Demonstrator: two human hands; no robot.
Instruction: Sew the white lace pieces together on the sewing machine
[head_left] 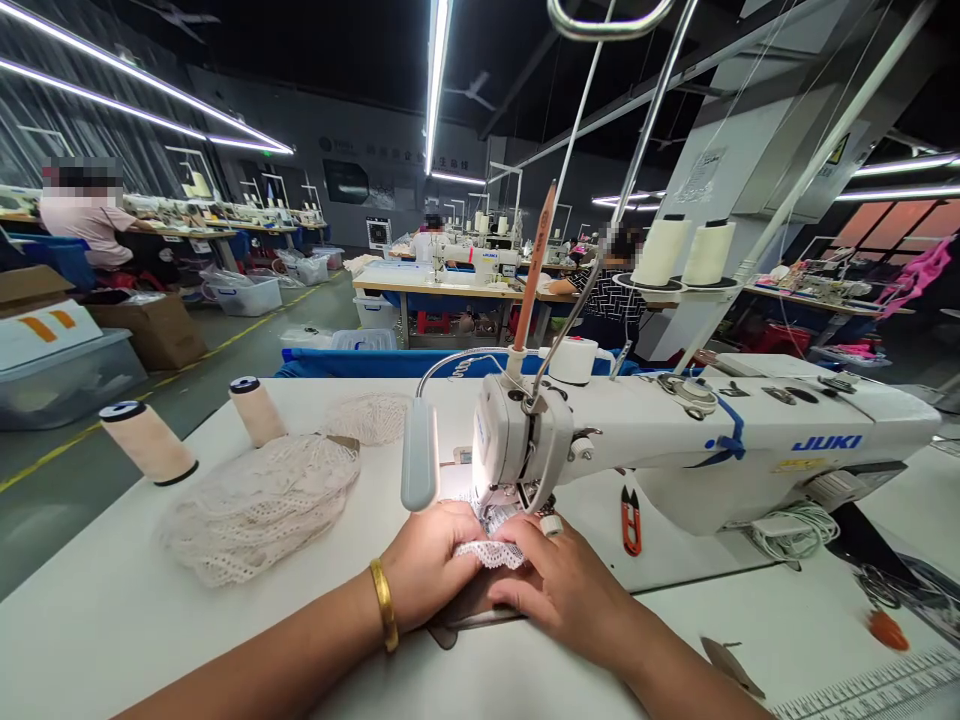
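Observation:
A strip of white lace trim (pixel 491 553) lies under the needle end of the white sewing machine (pixel 600 415), its scalloped edge toward me. My left hand (pixel 431 560), with a gold bangle at the wrist, pinches the lace from the left between thumb and fingers. From the right, my right hand (pixel 566 580) holds the strip close to the presser foot, index finger on the lace and thumb lower down. The foot and needle are partly hidden by the machine head and my fingers. A grey lamp (pixel 420 455) lights the spot from the left.
Left of the machine lie a pile of lace (pixel 262 510) and two thread cones (pixel 150 445). Red-handled thread snips (pixel 631 522) rest on the machine bed. A coiled cable (pixel 795 528) and a clear ruler (pixel 877 690) are at the right. Other people work at machines behind.

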